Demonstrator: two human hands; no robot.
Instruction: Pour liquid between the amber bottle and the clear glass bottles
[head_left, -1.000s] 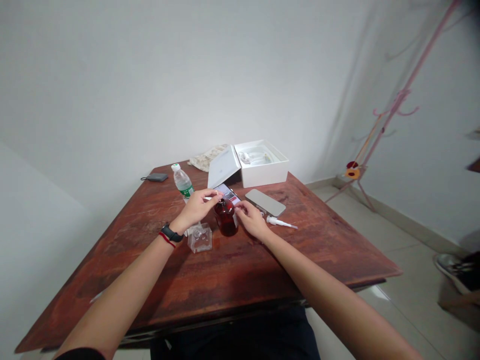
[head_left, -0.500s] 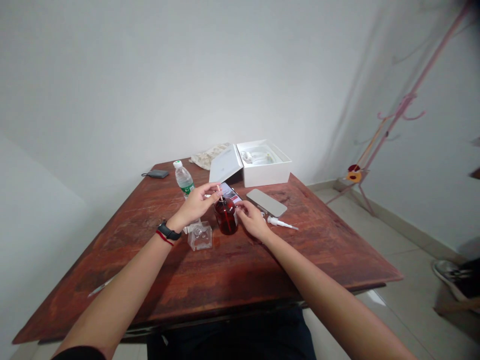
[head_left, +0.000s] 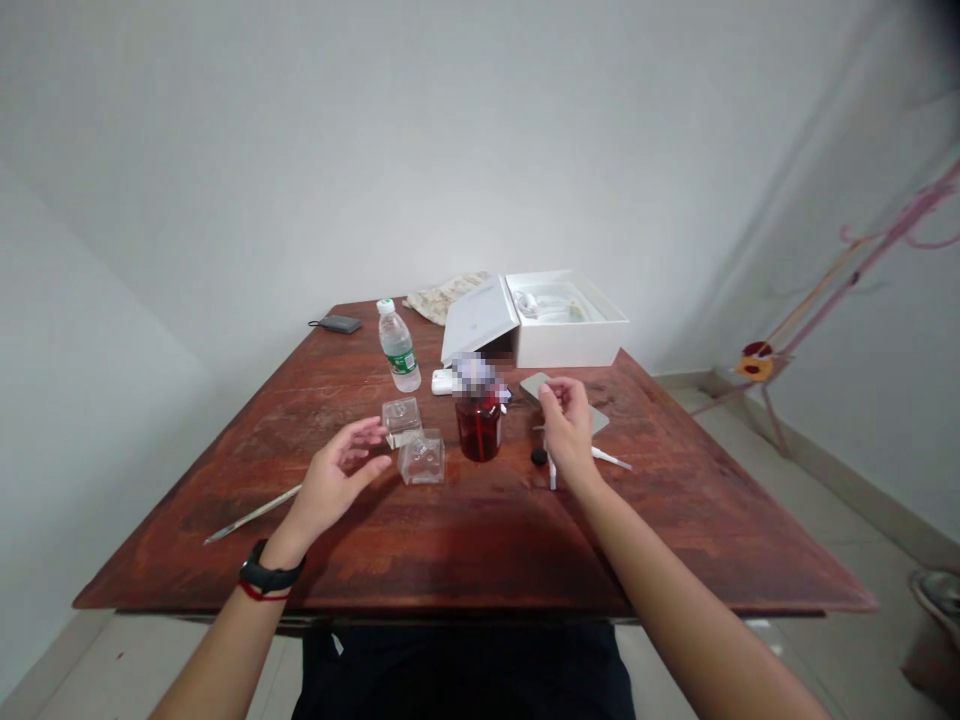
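Observation:
My left hand (head_left: 337,480) hovers over the table's left side with its fingers apart and nothing in them. Just right of it stand two clear square glass bottles (head_left: 423,462). An amber bottle (head_left: 480,432) stands upright between my hands; a pixelated patch covers its neck. A thin stick shows faintly inside it. My right hand (head_left: 568,425) is closed, with thumb and fingertips together; whatever they hold, if anything, is hidden. Below that hand are a small black cap (head_left: 538,457), a white pump piece (head_left: 553,473) and another white pump head (head_left: 611,459).
A water bottle (head_left: 399,350) stands behind the glass bottles. Behind are an open white box (head_left: 570,345), a cloth (head_left: 442,300) and a small grey case (head_left: 336,324). A flat grey case (head_left: 599,420) lies behind my right hand. At left lies a pen-like dropper (head_left: 253,514).
My left hand has let go of the stick at the amber bottle's neck and moved left, opening. My right hand has left the bottle's side and moved right. The camera view has shifted.

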